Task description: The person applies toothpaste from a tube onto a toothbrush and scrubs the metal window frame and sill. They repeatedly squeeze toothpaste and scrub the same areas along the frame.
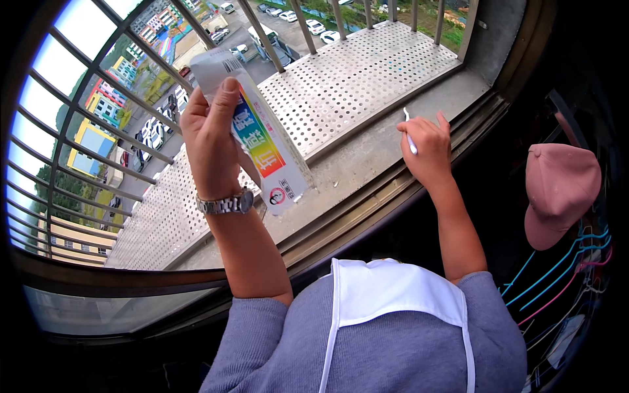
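At the window, my left hand (214, 132) is raised and pinches the upper part of a clear plastic packaging sleeve (263, 142) with a rainbow-coloured printed panel, which bears writing. The sleeve hangs tilted, its lower end over the window sill (354, 169). On the right, my right hand (426, 147) grips a small white tool with a thin curved tip (412, 144), probably a toothbrush or pick; its exact kind cannot be told. The tip points away from me, above the grey sill. A metal wristwatch (226, 203) is on my left wrist.
Beyond the sill lies a perforated metal panel (354, 78), with metal window bars (260, 37) along its outer side. The window track (354, 209) runs in front of me. At the right, a pink cap (562, 191) hangs near several clothes hangers (550, 270). Parked cars show far below.
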